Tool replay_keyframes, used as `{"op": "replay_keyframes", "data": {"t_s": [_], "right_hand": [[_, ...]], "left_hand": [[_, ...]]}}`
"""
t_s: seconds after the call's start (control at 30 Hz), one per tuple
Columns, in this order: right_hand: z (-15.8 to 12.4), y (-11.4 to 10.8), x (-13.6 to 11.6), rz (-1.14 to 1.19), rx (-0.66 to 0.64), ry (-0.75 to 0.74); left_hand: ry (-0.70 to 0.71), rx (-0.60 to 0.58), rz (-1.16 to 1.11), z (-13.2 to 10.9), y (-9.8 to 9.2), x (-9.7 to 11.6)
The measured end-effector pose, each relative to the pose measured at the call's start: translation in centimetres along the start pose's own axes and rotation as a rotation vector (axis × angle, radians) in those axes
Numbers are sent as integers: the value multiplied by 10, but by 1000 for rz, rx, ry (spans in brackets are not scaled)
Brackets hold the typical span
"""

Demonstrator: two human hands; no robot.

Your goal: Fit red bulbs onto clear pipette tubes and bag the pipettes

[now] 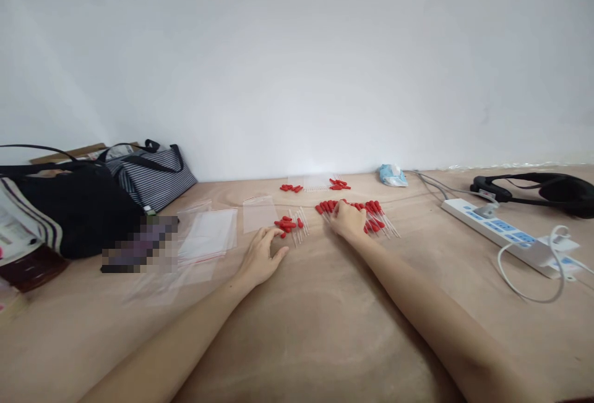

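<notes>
My left hand [260, 255] rests low over the table, fingers apart and holding nothing. Just beyond its fingertips lies a small group of loose red caps [286, 223] and thin white sticks [304, 239]. My right hand [348, 220] is closed, its fingertips down at a row of red-tipped sticks [374, 208]. Whatever it pinches is hidden by the hand. The sticks fan out on both sides of it, red ends toward the wall. Left of the caps lies a clear zip bag [258, 213] flat on the table.
More red-tipped sticks [340, 184] in clear bags lie near the wall. Several clear zip bags [208, 233] spread at left, beside a blurred dark object [142, 245] and bags [88, 205]. At right are a power strip [503, 229], cables, a black headset [538, 192] and a blue-white crumpled item [392, 175].
</notes>
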State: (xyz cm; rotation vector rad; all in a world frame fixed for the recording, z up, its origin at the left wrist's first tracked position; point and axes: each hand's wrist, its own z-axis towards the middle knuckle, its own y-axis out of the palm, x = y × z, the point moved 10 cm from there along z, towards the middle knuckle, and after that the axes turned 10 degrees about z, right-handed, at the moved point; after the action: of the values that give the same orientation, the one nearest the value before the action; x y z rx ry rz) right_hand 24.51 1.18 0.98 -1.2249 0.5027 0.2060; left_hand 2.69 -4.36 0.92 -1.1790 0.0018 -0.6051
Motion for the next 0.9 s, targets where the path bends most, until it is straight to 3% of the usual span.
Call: {"op": "replay_keyframes", "data": {"t_s": [0.13, 0.27, 0.5, 0.7, 0.9], "right_hand": [[-6, 1, -18, 3, 24, -127], [-17, 20, -49, 12, -70, -248], [-10, 41, -52, 39, -140, -26], [-5, 47, -57, 4, -189, -50], [-12, 44, -66, -65, -184, -113]], "left_hand": [[4, 71, 30, 5, -5, 3], [27, 206, 142, 18, -11, 9], [71, 286, 329, 40, -4, 22], [88, 273, 370, 49, 5, 29], [88, 366, 297, 47, -2, 29]]}}
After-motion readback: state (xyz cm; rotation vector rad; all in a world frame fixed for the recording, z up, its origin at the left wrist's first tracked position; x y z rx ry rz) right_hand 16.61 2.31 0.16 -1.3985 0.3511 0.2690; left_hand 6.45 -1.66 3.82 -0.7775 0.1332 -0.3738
